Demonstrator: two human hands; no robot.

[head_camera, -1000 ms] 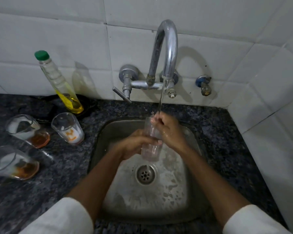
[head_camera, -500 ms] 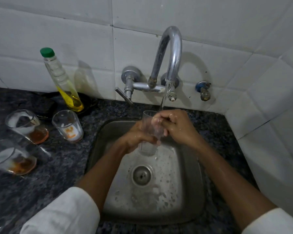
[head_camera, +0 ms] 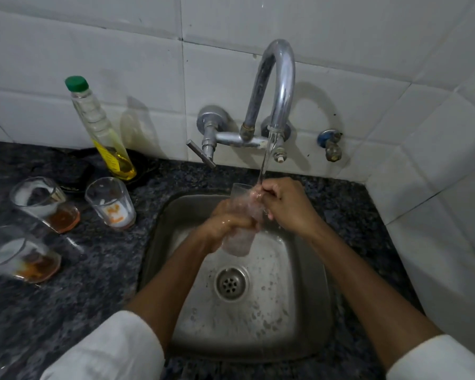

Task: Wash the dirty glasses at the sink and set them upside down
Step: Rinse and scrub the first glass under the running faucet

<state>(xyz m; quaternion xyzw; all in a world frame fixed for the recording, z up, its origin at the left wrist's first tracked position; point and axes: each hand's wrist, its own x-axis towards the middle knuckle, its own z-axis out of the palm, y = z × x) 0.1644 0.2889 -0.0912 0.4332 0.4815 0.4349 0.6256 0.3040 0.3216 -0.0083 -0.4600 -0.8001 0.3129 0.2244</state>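
Note:
Over the steel sink (head_camera: 307, 333) I hold a clear glass (head_camera: 237, 241) upright under the tap's running water. My left hand (head_camera: 225, 224) grips its lower body from the left. My right hand (head_camera: 284, 205) is at the rim, with fingers reaching inside the glass. Three dirty glasses stand on the counter to the left: one with white and orange residue (head_camera: 111, 204), one with brown dregs (head_camera: 45, 205), and another with brown dregs (head_camera: 19, 255) at the far left.
A chrome tap (head_camera: 274, 94) arches from the tiled wall, with a lever handle (head_camera: 200, 153) to its left and a small valve (head_camera: 330, 145) to its right. A green-capped bottle of yellow liquid (head_camera: 102, 130) stands on the dark granite counter (head_camera: 93, 270).
The glass and both hands have shifted slightly up toward the spout. My right fingers keep rubbing at the rim under the stream.

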